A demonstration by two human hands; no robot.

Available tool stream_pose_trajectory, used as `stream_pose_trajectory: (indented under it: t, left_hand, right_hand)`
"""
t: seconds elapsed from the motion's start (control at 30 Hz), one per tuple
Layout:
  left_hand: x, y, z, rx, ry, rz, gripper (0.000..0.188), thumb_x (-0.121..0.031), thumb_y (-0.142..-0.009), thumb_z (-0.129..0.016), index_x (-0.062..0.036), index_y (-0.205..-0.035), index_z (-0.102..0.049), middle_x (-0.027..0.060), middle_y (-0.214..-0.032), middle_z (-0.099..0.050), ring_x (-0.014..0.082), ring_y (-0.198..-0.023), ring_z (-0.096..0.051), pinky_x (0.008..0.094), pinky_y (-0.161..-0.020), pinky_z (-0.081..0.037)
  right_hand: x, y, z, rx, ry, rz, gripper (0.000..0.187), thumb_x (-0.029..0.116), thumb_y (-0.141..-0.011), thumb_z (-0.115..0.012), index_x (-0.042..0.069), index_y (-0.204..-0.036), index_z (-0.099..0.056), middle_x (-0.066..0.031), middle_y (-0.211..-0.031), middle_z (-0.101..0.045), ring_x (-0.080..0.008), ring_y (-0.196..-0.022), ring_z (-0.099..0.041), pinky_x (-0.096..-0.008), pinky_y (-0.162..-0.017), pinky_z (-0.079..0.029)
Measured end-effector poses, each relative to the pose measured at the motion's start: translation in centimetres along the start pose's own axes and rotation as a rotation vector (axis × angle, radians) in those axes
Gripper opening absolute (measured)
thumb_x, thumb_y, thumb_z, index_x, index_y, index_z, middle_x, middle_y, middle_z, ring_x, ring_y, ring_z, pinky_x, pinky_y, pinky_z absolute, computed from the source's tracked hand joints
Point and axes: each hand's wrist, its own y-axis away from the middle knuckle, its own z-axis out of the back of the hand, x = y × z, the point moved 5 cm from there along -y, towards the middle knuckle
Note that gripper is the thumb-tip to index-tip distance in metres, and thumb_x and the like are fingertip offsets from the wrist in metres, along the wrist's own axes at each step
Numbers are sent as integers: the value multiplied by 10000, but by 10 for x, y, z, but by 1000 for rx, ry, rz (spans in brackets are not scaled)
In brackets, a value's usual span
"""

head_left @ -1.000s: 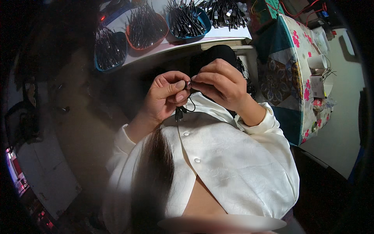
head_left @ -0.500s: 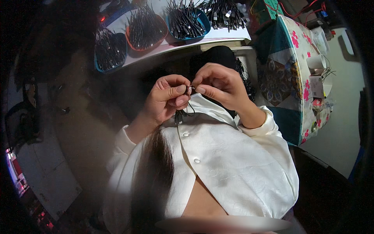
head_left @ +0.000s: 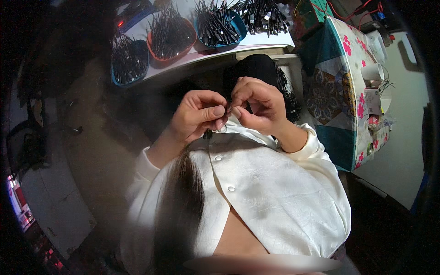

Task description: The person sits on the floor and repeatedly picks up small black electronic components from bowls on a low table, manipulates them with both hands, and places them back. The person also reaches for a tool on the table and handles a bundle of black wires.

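My left hand [head_left: 197, 114] is closed in a pinch around a thin black cable [head_left: 207, 134], whose dark end pokes out below the fingers. Close beside it, my right hand [head_left: 261, 105] pinches thumb against forefinger at the cable's other end. The fingertips hide most of this end, and its fine detail is too small to tell. Both hands are raised in front of my white shirt, with the fingertips almost touching.
Beyond my hands, a white table [head_left: 275, 42] bears blue and orange bins [head_left: 170, 59] full of black cables, plus a loose cable pile [head_left: 262, 17]. More cables [head_left: 286, 94] lie below. At right, a cloth-covered table [head_left: 337, 146] holds a white cup [head_left: 372, 72] and small box [head_left: 373, 101].
The right hand has shifted slightly right and down, and its fingers have turned. The cable loop and the dangling ends below the left hand show less now.
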Motion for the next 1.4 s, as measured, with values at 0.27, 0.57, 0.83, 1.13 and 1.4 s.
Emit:
stream_pose_trajectory:
  t: [0.27, 0.57, 0.83, 1.13, 1.4]
  left_hand:
    - [-64, 1, -11, -177, -1027, -356, 106, -9, -835, -682, 38, -930, -683, 98, -801, -685, 126, -707, -650, 226, -631, -508]
    - [-160, -22, -8, -360, -1914, -683, 169, -37, -785, -714, -12, -949, -680, 135, -860, -690, 256, -757, -675, 337, -677, -518]
    - [-250, -102, 93, -418, -2184, -521, 165, -125, -855, -634, -17, -976, -661, 168, -942, -666, 336, -878, -647, 373, -773, -509]
    - [-279, -176, 198, -317, -2375, -247, 136, -96, -807, -559, -49, -884, -661, 165, -870, -638, 361, -864, -620, 425, -762, -492]
    - [-272, -205, 211, -129, -2635, -40, 126, -64, -794, -556, -16, -842, -663, 185, -826, -632, 368, -822, -625, 428, -734, -494]
  right_hand:
    - [-32, -9, 15, -44, -99, -41, 96, -42, -842, -640, -53, -937, -629, -117, -923, -598, -159, -821, -559, -258, -706, -446]
    - [-101, 4, 57, -209, 701, -93, 129, 12, -797, -656, 19, -920, -620, -126, -873, -617, -297, -789, -609, -342, -664, -492]
    - [-139, 13, 52, -151, 905, -37, 216, 50, -689, -703, 46, -887, -619, -85, -871, -611, -265, -760, -596, -372, -637, -477]
    - [-139, 3, 57, -113, 914, -76, 221, 77, -673, -715, 64, -872, -621, -63, -857, -615, -242, -745, -602, -357, -621, -475]
    - [-144, -1, 57, -81, 907, -95, 220, 88, -677, -717, 68, -872, -619, -57, -849, -610, -228, -730, -596, -346, -617, -468]
